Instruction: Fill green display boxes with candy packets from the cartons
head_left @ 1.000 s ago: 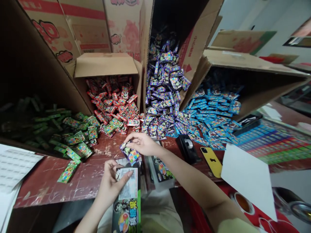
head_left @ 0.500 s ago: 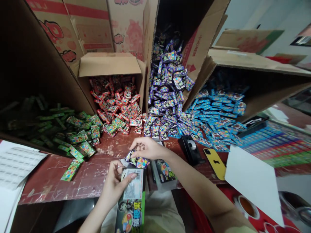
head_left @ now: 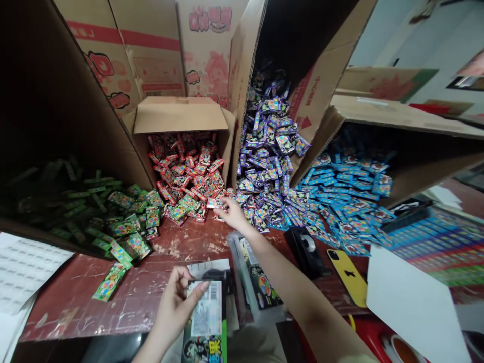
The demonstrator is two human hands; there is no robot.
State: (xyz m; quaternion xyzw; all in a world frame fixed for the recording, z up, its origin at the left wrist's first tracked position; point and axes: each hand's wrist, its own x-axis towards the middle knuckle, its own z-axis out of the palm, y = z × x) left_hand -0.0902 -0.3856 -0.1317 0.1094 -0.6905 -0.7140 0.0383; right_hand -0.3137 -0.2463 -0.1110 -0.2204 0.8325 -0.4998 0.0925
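My left hand (head_left: 180, 300) grips a black and green candy box (head_left: 206, 348) near the table's front edge, with the thumb lying on its white barcode label (head_left: 206, 308). The upper end of this box faces the table, and its inside is hidden. Farther forward, my right hand (head_left: 231, 213) pinches a small red candy packet (head_left: 215, 202) at the front of the pile of red packets (head_left: 189, 171). Purple packets (head_left: 264, 171) lie just right of those fingers. Beneath my right forearm is a clear plastic sleeve with another black package (head_left: 260, 282).
Green packets (head_left: 128, 217) spill from a carton at the left, blue packets (head_left: 348, 201) from one at the right. A black tape dispenser (head_left: 305, 252), a yellow phone (head_left: 348, 277) and white card (head_left: 412, 302) lie right of my arm. Printed sheets (head_left: 30, 272) lie far left.
My right hand has gone forward from the box's mouth to the red pile. The purple packet it held is out of sight, and it now pinches a red one. My left hand keeps the box.
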